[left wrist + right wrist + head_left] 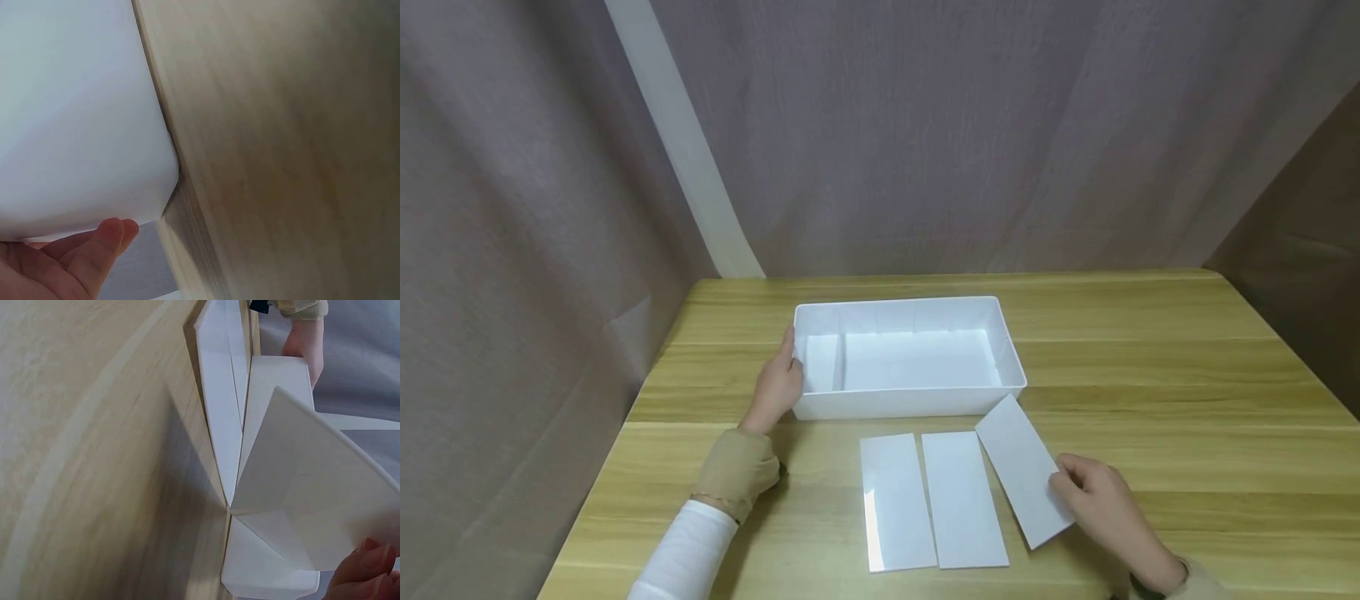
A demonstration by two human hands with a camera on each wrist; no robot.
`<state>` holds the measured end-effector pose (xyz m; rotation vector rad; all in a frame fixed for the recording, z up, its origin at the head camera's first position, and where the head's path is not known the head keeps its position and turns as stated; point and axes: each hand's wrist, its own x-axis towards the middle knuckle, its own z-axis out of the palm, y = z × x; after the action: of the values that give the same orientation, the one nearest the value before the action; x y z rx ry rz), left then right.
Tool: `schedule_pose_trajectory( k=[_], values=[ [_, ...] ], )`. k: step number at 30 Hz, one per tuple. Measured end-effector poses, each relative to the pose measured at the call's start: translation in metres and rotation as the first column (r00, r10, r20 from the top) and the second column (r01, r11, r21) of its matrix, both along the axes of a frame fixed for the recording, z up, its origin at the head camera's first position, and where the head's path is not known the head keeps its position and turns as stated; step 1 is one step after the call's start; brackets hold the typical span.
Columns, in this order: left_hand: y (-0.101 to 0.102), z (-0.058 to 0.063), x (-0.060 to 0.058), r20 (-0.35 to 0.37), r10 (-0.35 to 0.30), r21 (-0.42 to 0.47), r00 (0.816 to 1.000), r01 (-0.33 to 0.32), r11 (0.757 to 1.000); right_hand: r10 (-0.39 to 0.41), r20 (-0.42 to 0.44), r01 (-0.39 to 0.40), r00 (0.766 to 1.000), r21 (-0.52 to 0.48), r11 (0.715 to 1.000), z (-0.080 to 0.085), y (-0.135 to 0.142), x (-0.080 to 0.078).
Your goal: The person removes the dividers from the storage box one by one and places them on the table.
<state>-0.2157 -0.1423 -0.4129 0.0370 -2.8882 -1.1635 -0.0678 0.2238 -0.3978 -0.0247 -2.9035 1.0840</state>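
A white plastic box (910,403), open at the top and with a divider near its left end, stands on the wooden table. My left hand (777,385) holds its left end, the thumb at the rim and the fingers along the outer wall. In the left wrist view, fingertips (111,232) rest against the white wall. My right hand (1101,500) pinches a white rectangular panel (1022,471) by its right edge. The panel is tilted, with its far corner near the box's front right corner. Two similar white panels, one on the left (897,504) and another beside it (964,500), lie flat in front of the box.
The wooden tabletop (1187,375) extends to the right of the box. Grey curtains (925,142) hang behind the table and at its left, with a pale strip (688,142) running down the back.
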Motion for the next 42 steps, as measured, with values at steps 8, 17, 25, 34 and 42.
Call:
schedule_pose_trajectory(
  k=[8,17,25,34,42],
  values=[
    [-0.001,-0.001,-0.001,0.004,-0.007,0.001,1.0,0.007,1.0,-0.005,0.069,0.004,0.998,0.01,1.0,-0.003,0.0,-0.002],
    [0.0,0.001,0.0,0.011,0.001,0.01,1.0,-0.001,1.0,0.023,0.162,-0.032,0.987,0.05,0.998,-0.006,0.002,-0.004],
    [0.001,0.001,0.0,0.028,0.009,0.004,1.0,-0.01,1.0,0.055,0.202,-0.075,0.978,0.092,0.993,-0.01,0.006,-0.006],
    [0.001,0.002,0.0,0.028,0.002,0.004,1.0,-0.002,1.0,0.075,0.219,-0.102,0.973,0.111,0.989,-0.014,0.012,-0.007],
    [0.001,0.002,0.0,0.032,-0.002,0.004,0.999,0.002,1.0,0.071,0.278,-0.103,0.958,0.103,0.989,-0.015,0.016,-0.008]
  ],
)
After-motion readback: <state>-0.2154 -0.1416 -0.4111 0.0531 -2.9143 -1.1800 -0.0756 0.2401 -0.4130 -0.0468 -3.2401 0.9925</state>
